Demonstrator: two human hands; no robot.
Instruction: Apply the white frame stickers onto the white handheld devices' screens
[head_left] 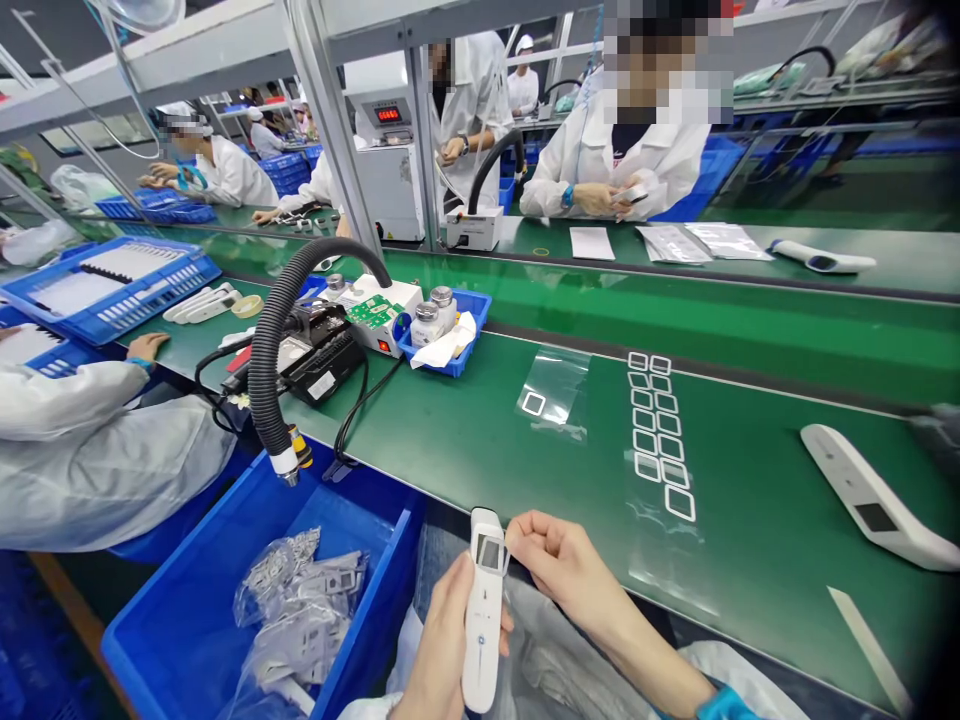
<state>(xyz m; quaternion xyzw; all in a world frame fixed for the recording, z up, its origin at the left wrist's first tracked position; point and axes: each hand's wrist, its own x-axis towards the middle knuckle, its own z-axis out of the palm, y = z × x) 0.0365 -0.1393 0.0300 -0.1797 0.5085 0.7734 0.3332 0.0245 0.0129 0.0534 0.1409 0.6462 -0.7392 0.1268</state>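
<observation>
My left hand [444,630] is wrapped round a white handheld thermometer [482,625], held upright at the bench's front edge with its small screen facing me. My right hand [553,560] is closed in a pinch beside the screen, on a thin white frame [506,552] at the screen's right edge. How far the frame touches the thermometer is hard to make out. To the right on the green bench, several white rounded-square frames [643,418] lie in two columns on clear film. One more frame [533,403] sits on a clear sheet [562,375].
Another white thermometer [862,500] lies at the right. A blue bin [150,625] with bagged parts stands below left. A black flexible hose [262,370] arches over the bench near a blue tray [480,325] of jars. Co-workers sit across the line [750,310] and at left.
</observation>
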